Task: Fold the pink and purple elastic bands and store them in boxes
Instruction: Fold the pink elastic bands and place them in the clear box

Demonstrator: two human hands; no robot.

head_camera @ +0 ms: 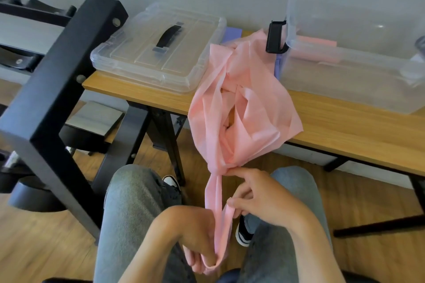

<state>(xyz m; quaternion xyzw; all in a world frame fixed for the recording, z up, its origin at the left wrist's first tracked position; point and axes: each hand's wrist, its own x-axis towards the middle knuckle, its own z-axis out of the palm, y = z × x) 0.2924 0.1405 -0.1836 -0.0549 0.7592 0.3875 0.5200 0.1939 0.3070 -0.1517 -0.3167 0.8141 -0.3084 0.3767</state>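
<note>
Gripping pink band low over my lap: left hand curls round its folded end, right hand pinches strand just above. Rest of band bunched on worktop edge, between lid and open clear box. Purple band peeks behind.

Wooden table: clear lid left of pink band, purple band behind it, clear box right.
</note>
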